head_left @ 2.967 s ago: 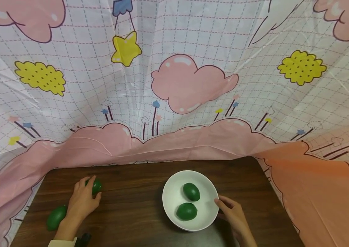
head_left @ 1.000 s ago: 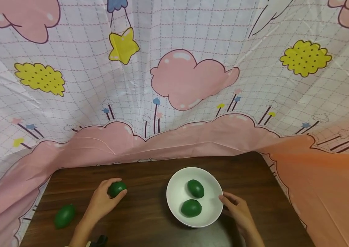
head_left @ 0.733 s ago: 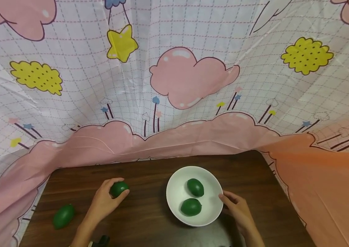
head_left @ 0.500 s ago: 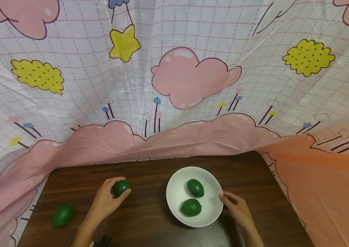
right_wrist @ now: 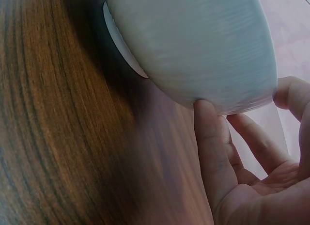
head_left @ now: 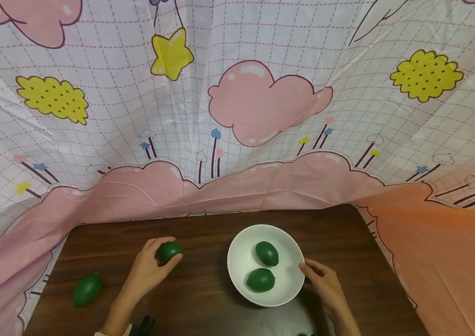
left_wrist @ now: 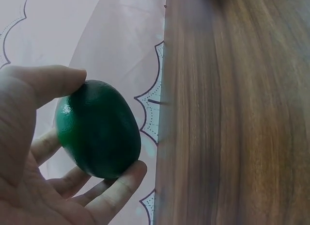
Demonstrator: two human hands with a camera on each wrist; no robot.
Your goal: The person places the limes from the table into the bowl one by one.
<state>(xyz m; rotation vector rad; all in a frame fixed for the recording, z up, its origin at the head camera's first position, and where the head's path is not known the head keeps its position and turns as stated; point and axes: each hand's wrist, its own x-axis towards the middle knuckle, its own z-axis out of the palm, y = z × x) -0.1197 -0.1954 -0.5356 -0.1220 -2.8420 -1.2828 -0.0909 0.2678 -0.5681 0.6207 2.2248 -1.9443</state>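
left hand pinches glossy green oval fruit | right hand grips round white bowl | two oval green fruits inside

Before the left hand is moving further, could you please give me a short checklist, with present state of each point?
1. Held green fruit secure in the left hand: ok, between thumb and fingers.
2. Held green fruit lifted off the table: ok, the left wrist view shows it apart from the wood.
3. Held green fruit above the bowl: not ok, it is well to the left.
4. Bowl steadied: ok, the right hand holds its side.
5. Space inside: ok, bare floor shows around the two green fruits.
6. Bowl's base fully flat: cannot tell, shadow obscures it.
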